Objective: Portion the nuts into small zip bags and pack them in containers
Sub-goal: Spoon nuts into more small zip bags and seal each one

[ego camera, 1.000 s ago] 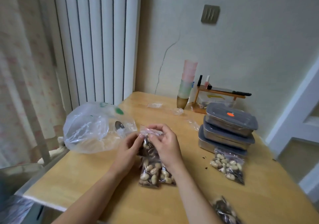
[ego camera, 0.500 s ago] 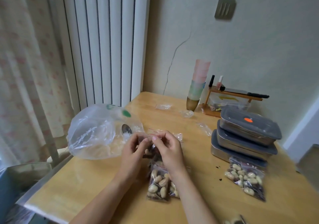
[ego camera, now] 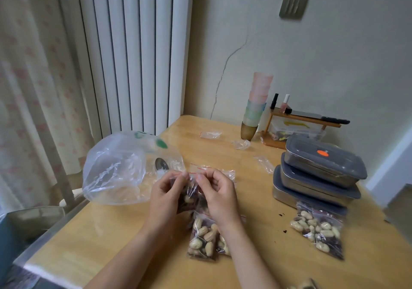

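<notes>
Pinching the zip bag (ego camera: pixel 193 190) by its red-lined mouth, left hand (ego camera: pixel 166 191) and right hand (ego camera: pixel 217 191) meeting at centre (seal running left-right), above a filled bag (ego camera: pixel 206 237) on the bench (ego camera: pixel 256 244).

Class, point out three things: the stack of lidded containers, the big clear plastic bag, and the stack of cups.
stack of lidded containers (ego camera: pixel 321 168): head view, top lid.
big clear plastic bag (ego camera: pixel 118 170): head view, crinkled side.
stack of cups (ego camera: pixel 256 106): head view, middle cups.
</notes>
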`<state>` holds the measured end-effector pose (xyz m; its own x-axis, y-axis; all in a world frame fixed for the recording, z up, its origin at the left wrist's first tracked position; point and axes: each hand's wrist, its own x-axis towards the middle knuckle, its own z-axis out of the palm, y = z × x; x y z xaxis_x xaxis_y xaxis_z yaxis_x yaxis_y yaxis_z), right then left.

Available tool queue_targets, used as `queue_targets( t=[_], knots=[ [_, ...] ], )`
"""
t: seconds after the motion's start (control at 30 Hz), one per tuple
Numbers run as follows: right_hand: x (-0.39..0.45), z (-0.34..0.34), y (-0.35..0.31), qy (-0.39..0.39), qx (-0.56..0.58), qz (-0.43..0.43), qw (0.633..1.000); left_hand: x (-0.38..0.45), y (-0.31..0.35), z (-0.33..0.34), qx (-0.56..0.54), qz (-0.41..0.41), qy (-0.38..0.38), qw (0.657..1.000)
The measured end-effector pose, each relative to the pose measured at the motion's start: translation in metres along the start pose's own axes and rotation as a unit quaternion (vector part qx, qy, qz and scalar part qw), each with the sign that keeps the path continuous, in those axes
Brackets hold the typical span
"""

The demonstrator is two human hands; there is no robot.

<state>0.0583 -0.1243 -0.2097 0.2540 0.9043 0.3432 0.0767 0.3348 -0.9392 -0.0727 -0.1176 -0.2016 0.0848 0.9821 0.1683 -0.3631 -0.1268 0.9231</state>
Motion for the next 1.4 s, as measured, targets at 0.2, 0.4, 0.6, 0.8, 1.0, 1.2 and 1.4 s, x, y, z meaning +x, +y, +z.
queue_targets(
  t=[0.2,0.4,0.6,0.8,1.0,1.2,1.4],
  knots=[
    [-0.002,0.002,-0.001,-0.011,0.001,0.008,1.000,-0.005,0.010,0.004,-0.002,0.021,0.019,1.000],
    [-0.006,0.001,-0.005,-0.046,0.004,0.023,0.999,0.001,0.005,-0.002,0.036,0.054,0.054,0.996],
    [-0.006,0.001,-0.005,-0.030,-0.016,0.012,0.999,-0.002,0.005,0.002,0.048,0.073,0.032,0.996],
    [-0.006,0.000,-0.002,-0.002,-0.015,0.011,1.000,-0.006,0.002,0.006,0.012,0.018,-0.025,0.999],
    [-0.006,0.001,-0.003,-0.011,0.002,0.008,1.000,-0.010,0.007,0.009,-0.047,-0.016,-0.018,0.999],
    [-0.006,0.001,-0.005,-0.006,0.009,0.012,1.000,-0.010,0.007,0.009,-0.040,-0.009,-0.033,0.999],
    [-0.005,0.002,-0.005,0.006,0.001,-0.003,1.000,-0.006,0.002,0.006,-0.037,-0.005,-0.023,0.999]
  ],
)
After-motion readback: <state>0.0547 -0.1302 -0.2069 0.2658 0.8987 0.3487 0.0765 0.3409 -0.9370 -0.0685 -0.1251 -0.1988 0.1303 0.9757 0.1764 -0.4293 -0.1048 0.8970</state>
